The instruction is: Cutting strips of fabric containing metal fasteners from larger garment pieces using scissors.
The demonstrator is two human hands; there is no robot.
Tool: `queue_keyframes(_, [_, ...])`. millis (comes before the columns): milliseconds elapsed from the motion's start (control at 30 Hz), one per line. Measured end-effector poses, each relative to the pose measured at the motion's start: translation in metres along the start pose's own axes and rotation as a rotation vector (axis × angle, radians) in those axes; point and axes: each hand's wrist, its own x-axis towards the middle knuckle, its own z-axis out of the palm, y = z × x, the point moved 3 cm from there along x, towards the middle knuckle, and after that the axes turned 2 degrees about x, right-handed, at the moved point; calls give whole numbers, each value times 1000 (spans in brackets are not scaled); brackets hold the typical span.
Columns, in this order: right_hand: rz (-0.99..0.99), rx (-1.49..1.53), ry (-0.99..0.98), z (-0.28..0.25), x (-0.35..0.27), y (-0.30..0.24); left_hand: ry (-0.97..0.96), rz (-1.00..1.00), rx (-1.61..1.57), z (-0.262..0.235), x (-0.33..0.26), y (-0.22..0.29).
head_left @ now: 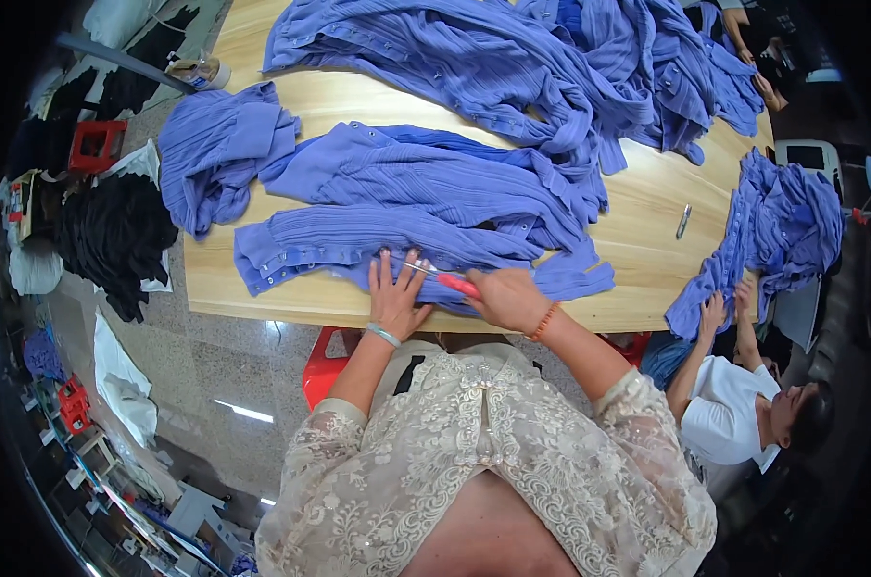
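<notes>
A periwinkle-blue ribbed garment (310,236) with a row of small round fasteners along its edge lies spread at the near side of the table. My left hand (394,300) rests flat on its near edge, fingers stretched out and apart. Just to the right, my right hand (508,296) is closed around a red-handled tool (457,284) with a slim metal tip. That tip reaches left over the cloth to the fingertips of my left hand. Whether it is a pair of snips or another pointed tool, I cannot tell.
More blue garments (397,48) are heaped across the wooden table (637,221), with a bunched one (224,154) at its left edge. A marker-like stick (683,221) lies to the right. At the right, a co-worker (733,404) handles another blue garment (791,212). Red stools (322,370) stand below.
</notes>
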Motion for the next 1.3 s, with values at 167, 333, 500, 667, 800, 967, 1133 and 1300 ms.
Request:
queue_keyframes(167, [25, 275, 150, 4, 23, 12, 18, 19, -3, -7, -2, -13])
queue_keyframes(333, [214, 480, 210, 3, 18, 94, -40, 35, 50, -19, 4, -10])
queue_keyframes(500, [157, 412, 233, -14, -3, 96, 33, 50, 50, -29, 7, 15])
queue_keyframes(667, [139, 333, 326, -21, -51, 93, -84, 226, -32, -18, 11, 65])
queue_keyframes(800, [197, 288, 139, -25, -91, 84, -119, 223, -22, 8, 15, 70])
queue_keyframes(967, [207, 62, 8, -8, -121, 80, -123, 231, 16, 13, 15, 67])
queue_keyframes(1133, [219, 53, -2, -4, -118, 71, -99, 225, 35, 22, 14, 63])
queue_keyframes(1300, [231, 9, -24, -8, -98, 61, -92, 226, -4, 23, 17, 62])
